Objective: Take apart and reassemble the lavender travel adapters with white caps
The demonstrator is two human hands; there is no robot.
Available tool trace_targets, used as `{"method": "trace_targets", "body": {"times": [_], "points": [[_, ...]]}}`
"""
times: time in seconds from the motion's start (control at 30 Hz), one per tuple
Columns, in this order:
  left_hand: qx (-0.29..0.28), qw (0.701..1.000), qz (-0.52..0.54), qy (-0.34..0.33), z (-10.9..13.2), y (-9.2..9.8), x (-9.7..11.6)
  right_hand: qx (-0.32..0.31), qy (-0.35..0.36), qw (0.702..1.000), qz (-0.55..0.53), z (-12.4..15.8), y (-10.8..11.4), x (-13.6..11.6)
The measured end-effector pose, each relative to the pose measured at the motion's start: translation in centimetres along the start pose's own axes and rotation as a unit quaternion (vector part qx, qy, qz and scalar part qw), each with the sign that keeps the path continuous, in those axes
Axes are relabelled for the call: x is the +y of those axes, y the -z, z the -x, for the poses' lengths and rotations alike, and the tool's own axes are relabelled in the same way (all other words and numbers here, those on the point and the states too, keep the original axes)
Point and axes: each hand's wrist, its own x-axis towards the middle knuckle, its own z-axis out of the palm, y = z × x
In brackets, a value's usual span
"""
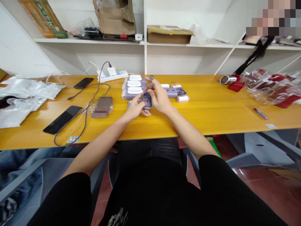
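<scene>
A small purple-grey plastic shell (147, 99), hollow side up, is held between both hands above the table. My left hand (135, 107) grips its left side, the thumb pressing at the inside and the other fingers underneath. On the opposite side, my right hand (161, 96) closes around the shell with its thumb at the rim. A clear, patterned plastic piece (150, 82) sticks up at my right fingers, seemingly held by them. Just behind stand several purple-grey cases with white ribbed tops (134, 84). Right of my hands lie a purple-grey slotted part (171, 92) and a white clear-covered piece (183, 99).
Left on the yellow table (211, 117) are a large phone (62, 120), a smaller phone (83, 83), a looping cable (86, 117), a power strip (113, 76) and silvery bags (28, 94). A drum grater (228, 79) and bagged red parts (279, 84) lie right. White shelves rise behind.
</scene>
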Motion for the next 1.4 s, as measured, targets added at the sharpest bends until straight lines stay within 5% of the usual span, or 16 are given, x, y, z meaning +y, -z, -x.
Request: {"method": "trace_targets", "body": {"times": [0.33, 1.4], "points": [[-0.009, 1.000, 0.009, -0.007, -0.06, 0.35, -0.17, -0.001, -0.044, 0.998, -0.044, 0.51, 0.15, -0.03], [0.012, 1.000, 0.004, 0.009, 0.11, -0.27, 0.00, -0.028, -0.024, 0.999, -0.010, 0.17, 0.23, -0.13]]}}
